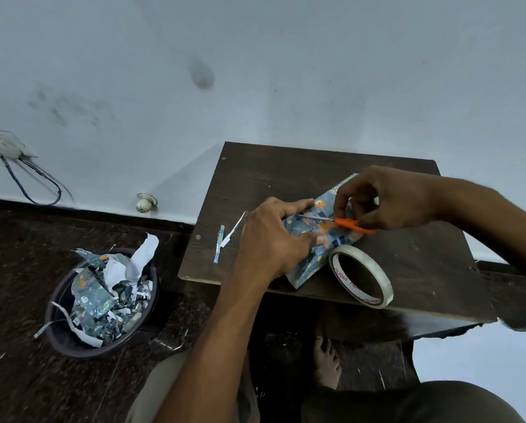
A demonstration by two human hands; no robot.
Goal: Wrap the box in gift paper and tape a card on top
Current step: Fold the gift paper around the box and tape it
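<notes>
Bare forearms; khaki trousers (161,389); bare foot (326,361).

Wrapped box (312,239) lies on tabletop (286,175), near its front edge. Left hand (271,239) on box's left end, right hand (384,199) over its far right end w/ scissors (344,222) across the top. Tape roll (361,276) just right of box, at front edge. Paper scraps (225,239) left of box. Bin (100,303) on floor, left of tabletop, w/ paper in it.
</notes>
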